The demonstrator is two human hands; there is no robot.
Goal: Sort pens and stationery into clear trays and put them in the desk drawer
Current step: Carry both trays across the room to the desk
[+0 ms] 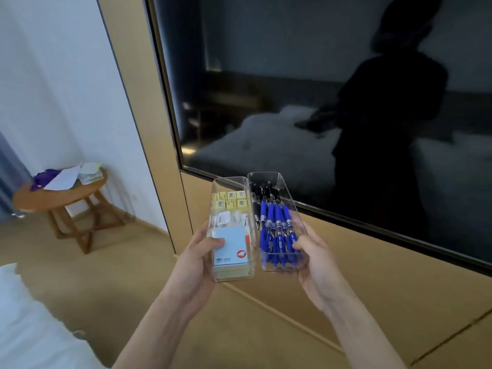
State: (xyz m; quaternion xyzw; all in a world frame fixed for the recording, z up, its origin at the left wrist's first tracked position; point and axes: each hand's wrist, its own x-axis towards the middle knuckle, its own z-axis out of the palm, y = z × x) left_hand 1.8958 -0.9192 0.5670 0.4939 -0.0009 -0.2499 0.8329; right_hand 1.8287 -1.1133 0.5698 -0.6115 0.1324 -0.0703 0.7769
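I hold two clear trays side by side in the air in front of a wooden wall unit. My left hand [198, 258] grips the left clear tray [229, 182], thumb on a pale blue sticky-note pad [230, 247]; behind the pad lie small white packets and several yellow erasers [231, 199]. My right hand [315, 258] grips the right clear tray [266, 177], thumb inside its near end. That tray carries several blue pens [277, 231] and, behind them, several black pens [262, 193]. No drawer is in sight.
A large dark screen [319, 89] in a wooden wall panel [372, 288] reflects a bed and a person's silhouette. A small round wooden table [26, 199] with papers and a purple item stands at the left on the tan floor. White bedding [24, 323] fills the lower left corner.
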